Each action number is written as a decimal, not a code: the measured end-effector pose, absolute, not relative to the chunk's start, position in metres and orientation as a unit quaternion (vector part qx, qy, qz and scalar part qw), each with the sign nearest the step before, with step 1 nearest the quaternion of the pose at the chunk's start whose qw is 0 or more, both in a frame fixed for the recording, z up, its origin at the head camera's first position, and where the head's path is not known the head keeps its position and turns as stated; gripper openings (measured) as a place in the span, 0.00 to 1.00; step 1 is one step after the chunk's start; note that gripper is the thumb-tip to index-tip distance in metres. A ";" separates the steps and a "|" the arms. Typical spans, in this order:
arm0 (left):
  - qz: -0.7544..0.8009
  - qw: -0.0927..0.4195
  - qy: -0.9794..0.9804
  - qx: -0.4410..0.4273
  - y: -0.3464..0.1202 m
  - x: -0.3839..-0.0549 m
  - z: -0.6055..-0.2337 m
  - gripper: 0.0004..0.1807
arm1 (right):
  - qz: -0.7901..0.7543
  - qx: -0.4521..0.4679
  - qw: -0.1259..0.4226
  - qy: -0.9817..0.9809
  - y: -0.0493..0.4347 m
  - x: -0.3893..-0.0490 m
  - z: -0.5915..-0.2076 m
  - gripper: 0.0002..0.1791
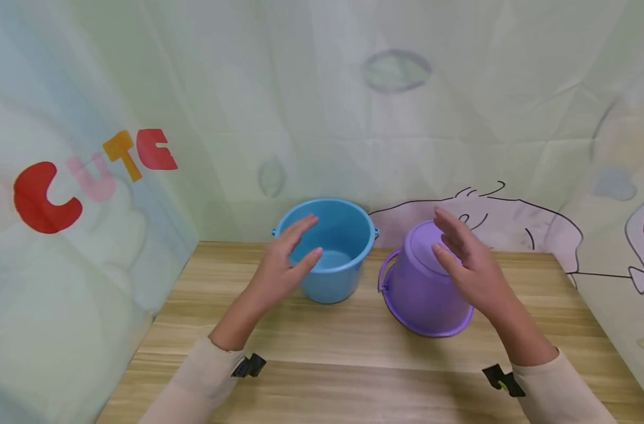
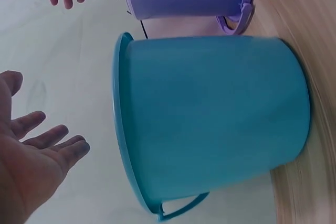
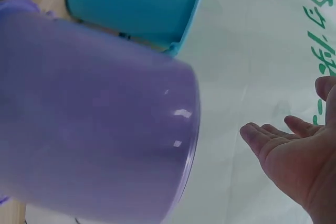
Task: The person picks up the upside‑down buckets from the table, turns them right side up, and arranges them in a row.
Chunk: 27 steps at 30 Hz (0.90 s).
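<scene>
A blue bucket (image 1: 329,285) stands upright on the wooden table, its mouth facing up. To its right a purple bucket (image 1: 428,300) sits upside down, base up and rim on the tabletop, its handle hanging on the left side. My left hand (image 1: 285,262) hovers above the near left rim of the blue bucket with fingers extended; the left wrist view shows a gap between the fingers and the bucket (image 2: 210,114). Over the right side of the purple bucket, my right hand (image 1: 475,271) is held with extended fingers, apart from the bucket (image 3: 105,114) in the right wrist view. Neither hand holds anything.
The wooden table (image 1: 322,377) ends at a printed curtain (image 1: 322,118) behind the buckets. Side curtains (image 1: 105,253) with cartoon lettering close in at the left, and another drawing hangs at the right. Small black devices (image 1: 249,365) are strapped at both wrists.
</scene>
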<state>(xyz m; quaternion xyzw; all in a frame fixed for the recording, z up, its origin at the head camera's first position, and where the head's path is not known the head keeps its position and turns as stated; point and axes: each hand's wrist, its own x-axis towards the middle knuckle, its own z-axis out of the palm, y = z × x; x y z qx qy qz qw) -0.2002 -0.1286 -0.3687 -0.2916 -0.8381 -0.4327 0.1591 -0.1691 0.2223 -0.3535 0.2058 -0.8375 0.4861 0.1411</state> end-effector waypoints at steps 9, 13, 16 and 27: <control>-0.417 0.152 -0.829 -0.340 -0.103 -0.188 -0.372 0.32 | 0.459 0.205 0.163 -0.849 0.252 -0.160 -0.366 0.34; -0.411 0.144 -0.826 -0.359 -0.091 -0.185 -0.377 0.33 | 0.447 0.198 0.185 -0.852 0.268 -0.156 -0.374 0.36; -0.401 0.148 -0.821 -0.378 -0.084 -0.184 -0.381 0.33 | 0.431 0.192 0.200 -0.859 0.279 -0.153 -0.380 0.38; -0.308 0.172 -0.818 -0.455 -0.063 -0.185 -0.404 0.40 | 0.397 0.208 0.250 -0.858 0.310 -0.149 -0.416 0.43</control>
